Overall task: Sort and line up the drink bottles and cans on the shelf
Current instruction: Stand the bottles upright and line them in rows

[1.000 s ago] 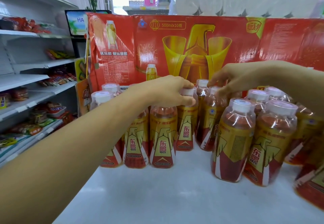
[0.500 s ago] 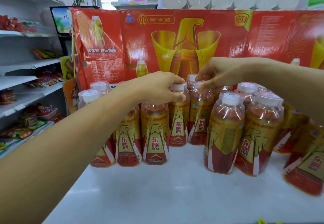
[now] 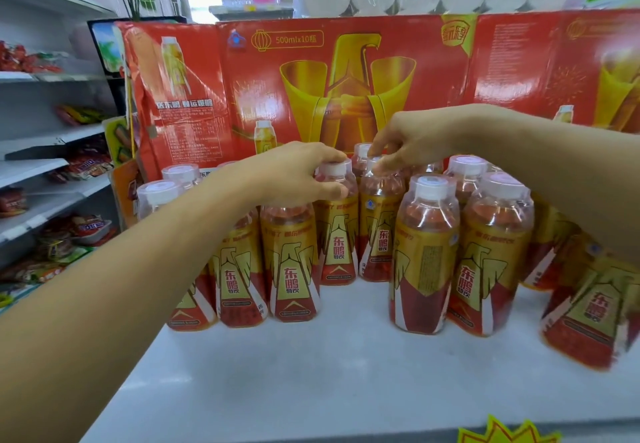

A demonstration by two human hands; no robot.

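Bottles (image 3: 337, 231) (amber drink inside) gripped by left hand (image 3: 294, 174), right hand (image 3: 412, 139).

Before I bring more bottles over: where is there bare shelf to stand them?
The white shelf top lies bare in front of the red-and-gold plastic drink bottles, up to its front edge. A narrower bare gap runs back between the left group and the right pair. Behind, against the red cartons, bottles are packed under both hands.

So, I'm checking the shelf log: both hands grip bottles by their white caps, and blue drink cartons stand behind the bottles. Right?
Not quite: the head view shows red drink cartons, not blue. The rest holds: the left hand and the right hand each grip bottles by their white caps.
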